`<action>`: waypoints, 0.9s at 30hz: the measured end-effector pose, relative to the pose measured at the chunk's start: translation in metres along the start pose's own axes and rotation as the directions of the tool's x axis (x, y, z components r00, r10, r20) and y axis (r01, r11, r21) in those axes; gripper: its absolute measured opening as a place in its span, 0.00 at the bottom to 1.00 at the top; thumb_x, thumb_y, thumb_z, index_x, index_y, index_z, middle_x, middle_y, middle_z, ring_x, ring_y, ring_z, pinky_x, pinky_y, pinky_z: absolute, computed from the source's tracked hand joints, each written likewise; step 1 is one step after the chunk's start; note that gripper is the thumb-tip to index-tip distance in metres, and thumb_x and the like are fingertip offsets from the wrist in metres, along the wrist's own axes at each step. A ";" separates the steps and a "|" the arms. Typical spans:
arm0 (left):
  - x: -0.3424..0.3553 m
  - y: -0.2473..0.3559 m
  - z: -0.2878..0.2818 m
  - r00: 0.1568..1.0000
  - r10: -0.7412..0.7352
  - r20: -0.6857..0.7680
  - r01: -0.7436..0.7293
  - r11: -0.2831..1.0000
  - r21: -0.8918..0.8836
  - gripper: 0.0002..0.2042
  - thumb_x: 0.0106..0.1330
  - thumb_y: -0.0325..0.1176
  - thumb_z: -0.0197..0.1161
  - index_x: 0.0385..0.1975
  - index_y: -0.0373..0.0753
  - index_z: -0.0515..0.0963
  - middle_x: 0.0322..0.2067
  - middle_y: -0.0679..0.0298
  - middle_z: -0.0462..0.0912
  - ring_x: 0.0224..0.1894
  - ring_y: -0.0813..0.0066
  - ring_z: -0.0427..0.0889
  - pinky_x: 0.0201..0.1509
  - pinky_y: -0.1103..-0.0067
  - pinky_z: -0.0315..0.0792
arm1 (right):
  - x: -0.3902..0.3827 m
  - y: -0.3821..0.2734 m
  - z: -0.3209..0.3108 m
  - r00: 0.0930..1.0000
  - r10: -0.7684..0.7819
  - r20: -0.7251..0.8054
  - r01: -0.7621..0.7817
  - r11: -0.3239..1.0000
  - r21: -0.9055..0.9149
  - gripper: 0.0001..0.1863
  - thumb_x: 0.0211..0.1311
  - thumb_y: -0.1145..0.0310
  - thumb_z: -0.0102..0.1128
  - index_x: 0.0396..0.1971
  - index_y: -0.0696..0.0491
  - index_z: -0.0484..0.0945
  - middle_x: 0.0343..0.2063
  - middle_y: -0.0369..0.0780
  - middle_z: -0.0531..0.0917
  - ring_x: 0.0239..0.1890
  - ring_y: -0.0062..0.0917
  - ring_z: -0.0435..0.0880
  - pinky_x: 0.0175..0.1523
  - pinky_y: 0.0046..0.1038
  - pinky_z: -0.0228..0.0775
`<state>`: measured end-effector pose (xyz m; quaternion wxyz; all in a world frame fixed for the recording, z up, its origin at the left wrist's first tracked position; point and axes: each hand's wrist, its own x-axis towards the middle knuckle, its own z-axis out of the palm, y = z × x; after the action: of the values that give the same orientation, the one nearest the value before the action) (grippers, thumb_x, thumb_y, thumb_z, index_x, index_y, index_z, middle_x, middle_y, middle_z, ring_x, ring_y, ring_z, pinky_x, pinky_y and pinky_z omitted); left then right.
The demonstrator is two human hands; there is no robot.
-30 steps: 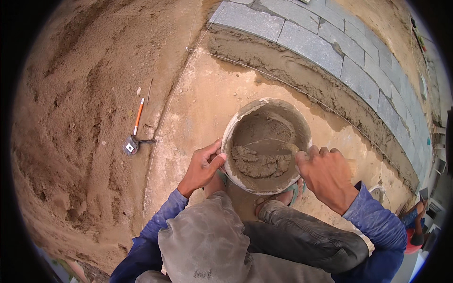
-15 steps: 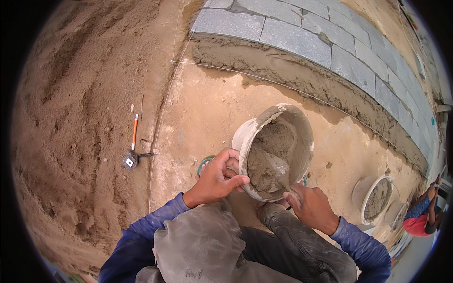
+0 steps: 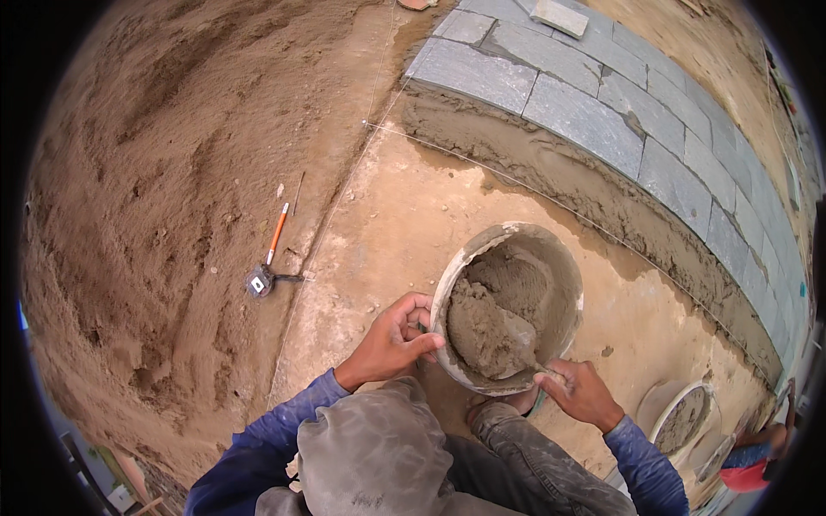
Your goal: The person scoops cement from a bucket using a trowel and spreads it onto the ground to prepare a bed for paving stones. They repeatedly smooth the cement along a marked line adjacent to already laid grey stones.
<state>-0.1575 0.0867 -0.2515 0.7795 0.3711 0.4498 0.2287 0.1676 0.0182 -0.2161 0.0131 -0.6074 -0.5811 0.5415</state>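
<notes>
My left hand (image 3: 396, 340) is closed on the left rim of a pale round bucket (image 3: 572, 292) of grey-brown mortar (image 3: 520, 279), which stands between my feet. My right hand (image 3: 581, 391) is wrapped round a trowel handle at the bucket's lower right rim. The trowel's blade (image 3: 520, 331) lies inside the bucket under a heap of mortar, only partly showing. A tape measure (image 3: 259, 281) and an orange-and-white pencil (image 3: 277, 232) lie on the ground left of the bucket.
Grey stone slabs (image 3: 576, 112) run across upper right, edged by wet mortar (image 3: 508, 155). Taut strings cross the ground beside them. Loose sand (image 3: 155, 215) covers the left side. A second mortar bucket (image 3: 654, 404) stands at lower right, near a person in red (image 3: 744, 477) at the right edge.
My right hand has moved from the bucket's right side toward me with the trowel, turning the blade under mortar. The bucket tipped sideways half a second ago and now sits less tilted.
</notes>
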 end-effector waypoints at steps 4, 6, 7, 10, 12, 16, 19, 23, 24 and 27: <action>-0.003 -0.005 -0.009 0.999 0.009 -0.042 -0.010 0.999 -0.037 0.22 0.68 0.26 0.63 0.59 0.32 0.66 0.40 0.62 0.80 0.38 0.79 0.83 0.39 0.81 0.81 | 0.003 0.003 -0.002 0.999 -0.041 -0.030 0.040 0.998 -0.043 0.19 0.65 0.54 0.62 0.32 0.59 0.80 0.16 0.51 0.76 0.21 0.50 0.75 0.27 0.39 0.67; -0.002 -0.017 -0.022 0.997 0.027 -0.072 -0.029 0.999 -0.026 0.21 0.68 0.26 0.62 0.59 0.31 0.67 0.39 0.63 0.81 0.37 0.79 0.83 0.39 0.81 0.80 | 0.003 0.002 -0.008 0.999 -0.026 -0.045 0.026 1.000 -0.002 0.19 0.65 0.54 0.62 0.33 0.58 0.80 0.16 0.51 0.76 0.21 0.49 0.76 0.27 0.38 0.67; -0.003 -0.023 -0.028 0.996 0.022 -0.089 -0.025 0.999 -0.035 0.21 0.68 0.26 0.62 0.59 0.31 0.67 0.39 0.63 0.81 0.37 0.79 0.83 0.39 0.81 0.80 | 0.002 0.001 -0.010 0.998 -0.017 -0.053 0.018 1.000 0.020 0.18 0.65 0.54 0.62 0.33 0.58 0.80 0.16 0.50 0.76 0.20 0.48 0.77 0.27 0.38 0.68; -0.002 -0.031 -0.042 0.992 0.006 -0.125 -0.008 1.000 -0.016 0.20 0.70 0.29 0.60 0.59 0.30 0.67 0.40 0.63 0.81 0.35 0.78 0.83 0.38 0.81 0.80 | -0.003 0.006 -0.019 0.992 -0.059 -0.109 0.072 0.990 0.123 0.16 0.65 0.56 0.62 0.34 0.56 0.80 0.17 0.49 0.78 0.20 0.45 0.78 0.28 0.36 0.68; -0.001 -0.036 -0.048 0.982 -0.059 -0.181 0.039 0.993 -0.112 0.19 0.71 0.31 0.59 0.58 0.31 0.68 0.37 0.63 0.81 0.35 0.78 0.83 0.38 0.81 0.80 | -0.006 0.003 -0.037 0.990 -0.088 -0.114 0.088 0.996 -0.006 0.15 0.65 0.57 0.62 0.33 0.56 0.80 0.18 0.48 0.78 0.20 0.43 0.77 0.28 0.34 0.67; 0.007 -0.119 -0.059 0.861 0.032 -0.508 -0.046 0.999 -0.014 0.17 0.73 0.37 0.56 0.56 0.33 0.71 0.28 0.67 0.80 0.30 0.80 0.81 0.33 0.81 0.77 | -0.005 -0.022 -0.086 0.992 0.053 -0.110 -0.062 0.995 -0.078 0.15 0.65 0.59 0.61 0.29 0.57 0.79 0.20 0.48 0.76 0.20 0.41 0.72 0.29 0.32 0.66; 0.002 -0.145 -0.046 0.754 0.394 -0.525 -0.014 0.809 0.587 0.18 0.69 0.36 0.56 0.55 0.33 0.70 0.37 0.56 0.79 0.38 0.63 0.78 0.44 0.69 0.72 | 0.017 -0.036 -0.123 0.969 0.011 -0.248 -0.058 0.982 -0.181 0.16 0.66 0.59 0.61 0.30 0.59 0.79 0.20 0.48 0.74 0.20 0.42 0.68 0.29 0.34 0.64; 0.007 -0.207 -0.058 0.842 0.438 -0.314 -0.028 0.617 0.786 0.22 0.61 0.34 0.57 0.55 0.34 0.68 0.52 0.45 0.69 0.55 0.43 0.67 0.60 0.58 0.60 | 0.087 -0.047 -0.156 0.827 -0.368 -0.425 0.058 0.808 -0.586 0.21 0.67 0.52 0.59 0.28 0.59 0.78 0.15 0.47 0.75 0.19 0.41 0.75 0.29 0.36 0.67; 0.013 -0.214 -0.062 0.853 0.403 -0.330 -0.039 0.681 0.731 0.22 0.61 0.34 0.57 0.55 0.34 0.68 0.52 0.45 0.69 0.55 0.43 0.67 0.60 0.58 0.60 | 0.107 -0.051 -0.163 0.825 -0.344 -0.448 -0.006 0.788 -0.615 0.21 0.66 0.51 0.58 0.31 0.58 0.79 0.17 0.48 0.77 0.22 0.45 0.77 0.30 0.39 0.68; 0.025 -0.222 -0.069 0.846 0.405 -0.348 -0.047 0.706 0.707 0.22 0.61 0.34 0.57 0.55 0.34 0.68 0.52 0.45 0.70 0.55 0.44 0.68 0.60 0.57 0.61 | 0.171 -0.054 -0.160 0.828 -0.342 -0.445 -0.095 0.695 -0.712 0.22 0.68 0.49 0.54 0.37 0.55 0.80 0.21 0.50 0.81 0.29 0.46 0.83 0.34 0.44 0.73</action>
<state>-0.2007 -0.0079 -0.4605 0.4191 0.6129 0.6287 0.2312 0.1935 0.2567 -0.2249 -0.0180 -0.6501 -0.7557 0.0770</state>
